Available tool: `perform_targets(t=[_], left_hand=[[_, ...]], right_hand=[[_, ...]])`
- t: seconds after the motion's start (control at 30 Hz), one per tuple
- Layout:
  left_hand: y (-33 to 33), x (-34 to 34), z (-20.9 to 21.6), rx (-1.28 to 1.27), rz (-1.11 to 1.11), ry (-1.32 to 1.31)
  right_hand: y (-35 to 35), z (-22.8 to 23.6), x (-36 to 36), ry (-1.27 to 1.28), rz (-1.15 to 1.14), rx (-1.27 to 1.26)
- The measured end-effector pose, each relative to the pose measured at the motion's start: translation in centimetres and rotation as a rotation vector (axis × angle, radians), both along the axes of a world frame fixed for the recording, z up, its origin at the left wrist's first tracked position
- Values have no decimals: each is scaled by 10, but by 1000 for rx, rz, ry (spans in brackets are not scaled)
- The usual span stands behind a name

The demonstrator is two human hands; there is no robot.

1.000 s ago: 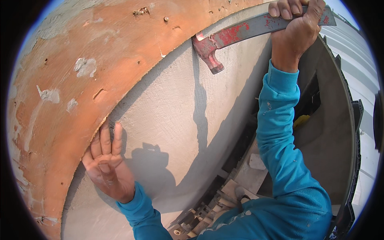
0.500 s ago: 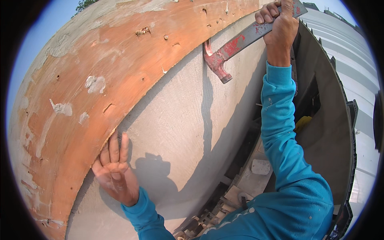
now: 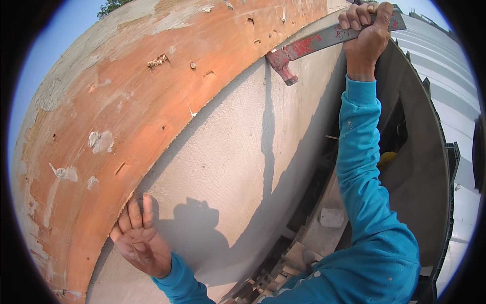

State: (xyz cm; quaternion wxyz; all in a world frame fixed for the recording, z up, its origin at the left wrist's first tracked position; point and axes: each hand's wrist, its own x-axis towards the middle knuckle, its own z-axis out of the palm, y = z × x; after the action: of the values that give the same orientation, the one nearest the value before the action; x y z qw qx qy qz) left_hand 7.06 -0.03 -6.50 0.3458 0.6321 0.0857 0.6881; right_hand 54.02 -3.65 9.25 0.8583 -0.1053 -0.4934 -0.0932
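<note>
My right hand (image 3: pixel 368 35), raised at the upper right, is closed round the grey handle of a claw hammer (image 3: pixel 302 47) with worn red paint. The hammer's claw end is tucked behind the lower edge of an orange-brown wooden board (image 3: pixel 147 91), so its tips are hidden. The striking face points down, away from the board. At the lower left, my left hand (image 3: pixel 142 243) is open, palm showing, with its fingertips hooked at or behind the same edge. Nothing shows in its palm. The board curves along a pale plastered wall (image 3: pixel 217 147) and bears holes and plaster smears.
Ribbed light metal roofing (image 3: pixel 445 76) runs along the right, beyond a dark grey panel (image 3: pixel 420 167). Down between wall and panel is a narrow gap with wood pieces (image 3: pixel 298 253) and a pale block (image 3: pixel 331 218). Something yellow (image 3: pixel 386 159) lies in the gap.
My right hand has shifted right and slightly down, and the hammer lies flatter, its claw further behind the board edge. My left hand appears lower, still at the edge.
</note>
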Motion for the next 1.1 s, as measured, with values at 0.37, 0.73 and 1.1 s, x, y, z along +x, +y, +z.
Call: perform_targets(t=[0.37, 0.73, 1.1], left_hand=[[-5, -4, 4, -2, 64, 42], [-3, -2, 0, 23, 122, 41], [-7, 0, 10, 101, 436, 80]], right_hand=[[-23, -23, -16, 75, -59, 29], [19, 26, 76, 262, -31, -131], [15, -31, 104, 297, 14, 121]])
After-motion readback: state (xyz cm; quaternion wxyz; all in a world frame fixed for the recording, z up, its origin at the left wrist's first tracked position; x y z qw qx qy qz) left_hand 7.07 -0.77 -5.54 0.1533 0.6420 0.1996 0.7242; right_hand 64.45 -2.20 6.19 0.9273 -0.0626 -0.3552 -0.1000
